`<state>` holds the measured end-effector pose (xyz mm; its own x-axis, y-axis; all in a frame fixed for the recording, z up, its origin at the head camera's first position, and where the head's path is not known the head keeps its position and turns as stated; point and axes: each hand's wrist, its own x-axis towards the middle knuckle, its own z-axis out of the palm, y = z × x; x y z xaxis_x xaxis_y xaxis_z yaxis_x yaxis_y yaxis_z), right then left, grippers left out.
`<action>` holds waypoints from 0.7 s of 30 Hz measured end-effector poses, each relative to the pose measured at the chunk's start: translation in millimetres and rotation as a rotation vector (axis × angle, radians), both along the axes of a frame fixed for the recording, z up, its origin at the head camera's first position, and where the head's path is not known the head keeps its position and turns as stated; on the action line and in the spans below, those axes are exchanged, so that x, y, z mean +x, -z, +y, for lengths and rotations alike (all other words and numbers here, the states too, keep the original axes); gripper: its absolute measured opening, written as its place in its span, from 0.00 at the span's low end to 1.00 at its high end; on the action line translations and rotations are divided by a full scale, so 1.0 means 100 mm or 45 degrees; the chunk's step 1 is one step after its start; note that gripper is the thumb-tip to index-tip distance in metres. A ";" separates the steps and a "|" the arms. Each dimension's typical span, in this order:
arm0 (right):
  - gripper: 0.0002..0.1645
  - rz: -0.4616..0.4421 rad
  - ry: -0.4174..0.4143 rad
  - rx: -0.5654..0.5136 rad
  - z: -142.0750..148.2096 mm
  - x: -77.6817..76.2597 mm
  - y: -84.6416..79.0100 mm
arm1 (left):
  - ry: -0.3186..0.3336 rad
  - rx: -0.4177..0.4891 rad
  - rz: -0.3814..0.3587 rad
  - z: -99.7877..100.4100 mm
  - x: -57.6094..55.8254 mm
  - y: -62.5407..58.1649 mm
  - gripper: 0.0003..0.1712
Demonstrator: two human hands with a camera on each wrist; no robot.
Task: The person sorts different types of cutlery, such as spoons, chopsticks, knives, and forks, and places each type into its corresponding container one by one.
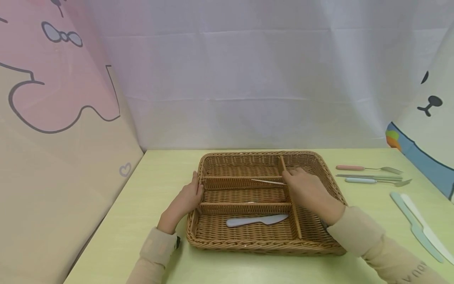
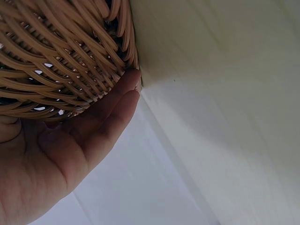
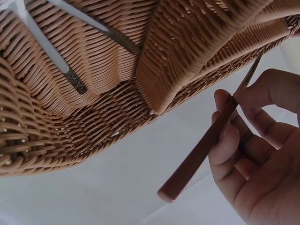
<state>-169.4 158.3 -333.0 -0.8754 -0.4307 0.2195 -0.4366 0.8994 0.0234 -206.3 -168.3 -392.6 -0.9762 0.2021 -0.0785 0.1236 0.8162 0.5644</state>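
Note:
A brown wicker basket (image 1: pixel 244 246) with dividers stands on the table. My left hand (image 1: pixel 186 197) grips its left side, fingers lying along the woven outer wall in the left wrist view. Above the long divider, my right hand (image 1: pixel 306 193) pinches chopsticks (image 3: pixel 199 152) between thumb and fingers. Their handle is reddish brown, and the thin silver ends (image 1: pixel 267 182) point left over the back compartments. A pale blue knife (image 1: pixel 248 221) lies in the front compartment. Part of a thin reddish piece (image 1: pixel 264 202) shows in the middle one, mostly behind a divider.
Silver handles with dark patterned ends (image 3: pixel 77 82) lie in the right compartment. Right of the basket are a pink-handled fork (image 1: pixel 351 168), green chopsticks (image 1: pixel 386 178), a blue-handled fork (image 1: pixel 360 180), a green knife (image 1: pixel 413 223) and a white knife (image 1: pixel 425 227). Cloth walls (image 1: pixel 230 86) surround the table.

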 end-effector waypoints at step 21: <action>0.11 0.022 -0.153 0.109 -0.28 -0.07 0.11 | 0.006 0.033 -0.008 0.00 0.00 0.01 0.37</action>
<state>-176.2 130.7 -344.2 -0.8128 -0.5500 0.1919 -0.5400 0.8350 0.1060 -205.8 -168.5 -393.5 -0.9747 0.2091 -0.0796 0.1240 0.8009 0.5859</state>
